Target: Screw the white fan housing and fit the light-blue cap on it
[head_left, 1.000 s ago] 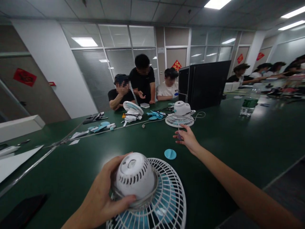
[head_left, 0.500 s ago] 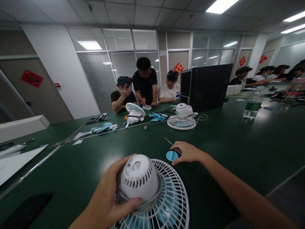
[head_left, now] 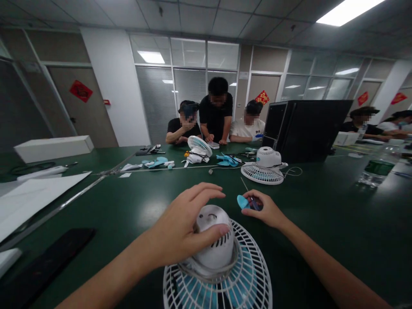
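A small white fan [head_left: 219, 274] lies grille-down on the green table [head_left: 322, 206] right in front of me, blue blades showing through the grille. My left hand [head_left: 189, 227] is wrapped over its round white motor housing [head_left: 214, 240]. Just beyond the fan, my right hand [head_left: 264, 208] is closed on a small screwdriver whose thin shaft [head_left: 244, 185] points up and away. A blue round cap [head_left: 242, 201] is pinched at the same fingertips.
A second white fan [head_left: 262, 169] lies further back, with blue blade parts [head_left: 227, 160] and a third fan [head_left: 198, 150] near three people across the table. A black computer case [head_left: 305, 128] stands right, a water bottle [head_left: 375, 169] far right, white sheets [head_left: 28, 197] and a dark phone [head_left: 48, 266] left.
My right hand drew back from the far fan, came down on the blue cap and now lifts it with the screwdriver. My left hand shifted higher over the housing. The view swung left.
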`<state>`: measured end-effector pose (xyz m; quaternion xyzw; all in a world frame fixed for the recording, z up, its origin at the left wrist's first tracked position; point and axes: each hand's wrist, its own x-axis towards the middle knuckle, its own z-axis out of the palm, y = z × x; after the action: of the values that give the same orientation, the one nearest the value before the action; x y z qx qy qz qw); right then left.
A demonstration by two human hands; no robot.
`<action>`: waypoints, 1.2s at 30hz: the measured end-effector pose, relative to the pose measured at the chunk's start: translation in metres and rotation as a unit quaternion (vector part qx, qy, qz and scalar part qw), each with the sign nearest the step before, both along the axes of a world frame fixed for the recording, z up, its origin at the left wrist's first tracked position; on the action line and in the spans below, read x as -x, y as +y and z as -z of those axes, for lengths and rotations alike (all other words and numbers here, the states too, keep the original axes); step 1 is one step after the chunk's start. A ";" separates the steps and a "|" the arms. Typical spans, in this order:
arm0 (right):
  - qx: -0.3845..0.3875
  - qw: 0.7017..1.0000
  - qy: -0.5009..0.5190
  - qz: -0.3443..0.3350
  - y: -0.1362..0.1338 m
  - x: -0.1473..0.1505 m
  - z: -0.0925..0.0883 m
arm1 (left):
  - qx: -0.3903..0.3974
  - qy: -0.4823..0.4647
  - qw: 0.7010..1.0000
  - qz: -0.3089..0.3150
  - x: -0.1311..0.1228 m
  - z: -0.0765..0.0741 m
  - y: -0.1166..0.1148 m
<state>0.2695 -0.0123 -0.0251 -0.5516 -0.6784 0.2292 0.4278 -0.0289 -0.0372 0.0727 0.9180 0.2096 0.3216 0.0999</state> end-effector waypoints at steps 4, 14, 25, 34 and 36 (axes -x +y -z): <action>-0.047 0.995 0.075 -0.042 -0.006 0.011 -0.012 | 0.012 -0.004 1.000 -0.011 0.018 -0.006 -0.003; -0.177 0.963 0.052 -0.195 -0.023 0.100 -0.067 | -0.012 -0.076 0.997 0.001 0.006 0.019 -0.004; -0.174 0.949 0.184 -0.190 -0.021 0.094 -0.012 | 0.077 -0.168 0.983 -0.012 0.000 0.029 -0.004; -0.114 0.946 0.209 -0.221 -0.020 0.098 -0.008 | 0.119 -0.172 0.977 0.050 -0.004 0.035 -0.005; -0.118 0.944 0.213 -0.221 -0.020 0.098 -0.008 | 0.102 -0.169 0.979 0.058 -0.005 0.036 -0.005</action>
<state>0.1716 -0.0326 -0.0172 -0.2716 -0.6987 0.3487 0.5625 -0.0243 -0.0422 0.0365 0.8459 0.1676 0.4426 0.2458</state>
